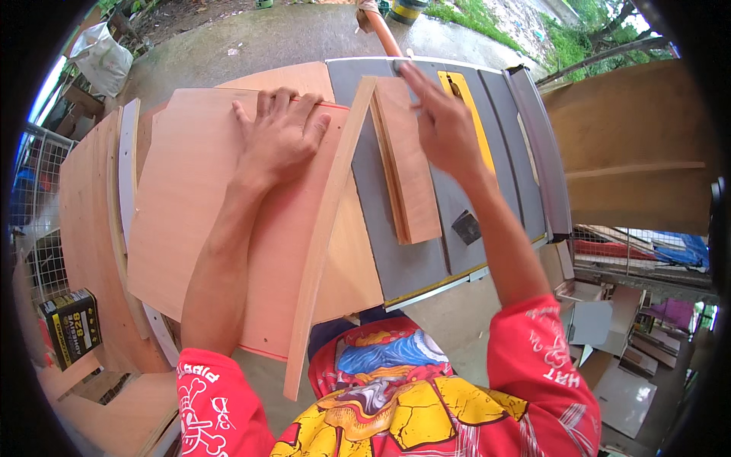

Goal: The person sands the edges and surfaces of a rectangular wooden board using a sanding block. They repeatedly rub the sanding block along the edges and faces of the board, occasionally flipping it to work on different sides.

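My left hand [282, 134] lies on a plywood panel [188, 165] with reddish edges, its middle fingers bent over the far edge and its thumb on the face. A narrow wooden strip [325, 251] runs along the panel's right side towards my body. My right hand [448, 128] is motion-blurred above the grey table saw top [365, 223], and its grip cannot be made out. Below and left of it lie stacked plywood strips [408, 165]. An orange bar [384, 34] extends beyond its fingertips; contact is unclear. Near my right forearm lies a dark sheet, perhaps sandpaper [467, 227].
The saw's yellow insert [482, 134] sits beside my right hand, with a metal fence [539, 143] farther right. A large brown board [634, 148] stands beyond it. At left are more plywood panels [88, 211] and an adhesive tin [71, 325]. Cabinet-like pieces [622, 394] fill the lower right.
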Tool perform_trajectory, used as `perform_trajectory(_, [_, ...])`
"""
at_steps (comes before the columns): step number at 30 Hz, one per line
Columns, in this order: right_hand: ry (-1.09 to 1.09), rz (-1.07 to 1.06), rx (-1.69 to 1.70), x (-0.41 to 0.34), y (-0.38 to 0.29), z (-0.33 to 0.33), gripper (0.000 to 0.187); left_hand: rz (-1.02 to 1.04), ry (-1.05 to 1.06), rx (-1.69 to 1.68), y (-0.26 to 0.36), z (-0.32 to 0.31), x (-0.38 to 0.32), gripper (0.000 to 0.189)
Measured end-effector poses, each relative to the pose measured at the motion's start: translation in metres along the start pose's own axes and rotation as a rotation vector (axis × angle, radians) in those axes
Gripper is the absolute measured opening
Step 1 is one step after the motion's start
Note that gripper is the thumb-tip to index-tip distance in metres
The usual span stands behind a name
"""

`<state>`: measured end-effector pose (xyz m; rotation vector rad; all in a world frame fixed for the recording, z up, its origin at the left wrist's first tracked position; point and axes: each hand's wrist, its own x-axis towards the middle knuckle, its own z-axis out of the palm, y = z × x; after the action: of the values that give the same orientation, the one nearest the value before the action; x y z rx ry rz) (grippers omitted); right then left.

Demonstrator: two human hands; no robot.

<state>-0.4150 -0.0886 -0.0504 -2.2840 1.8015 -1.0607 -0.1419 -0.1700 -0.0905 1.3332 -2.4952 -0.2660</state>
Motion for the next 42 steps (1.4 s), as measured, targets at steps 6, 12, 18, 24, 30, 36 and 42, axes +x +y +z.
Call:
perform_trajectory(6, [-0.067, -0.066, -0.144, -0.019, -0.055, 0.008, 0.072, 0.005, 0.035, 0.035, 0.008, 0.006, 0.001, 0.045])
perform_trajectory(12, [-0.085, 0.009, -0.211, -0.010, -0.068, 0.021, 0.073, 0.008, 0.034, 0.024, 0.006, 0.006, 0.001, 0.044])
perform_trajectory(18, [-0.070, -0.027, -0.170, -0.022, -0.069, 0.026, 0.074, -0.042, -0.003, 0.003, 0.008, 0.003, 0.001, 0.047])
perform_trajectory(24, [-0.150, -0.075, -0.028, -0.023, -0.051, 0.013, 0.082, -0.009, 0.063, 0.063, 0.005, 0.006, -0.001, 0.043])
perform_trajectory(30, [-0.144, -0.234, -0.033, 0.010, -0.022, 0.018, 0.085, -0.029, 0.013, 0.021, 0.006, -0.003, 0.001, 0.047])
perform_trajectory(36, [-0.197, -0.244, -0.134, 0.022, -0.021, 0.009, 0.081, -0.002, 0.039, 0.125, 0.002, 0.002, 0.000, 0.047])
perform_trajectory(42, [-0.193, -0.223, -0.078, 0.016, -0.017, 0.012, 0.085, -0.005, 0.007, 0.075, 0.002, -0.006, -0.003, 0.044])
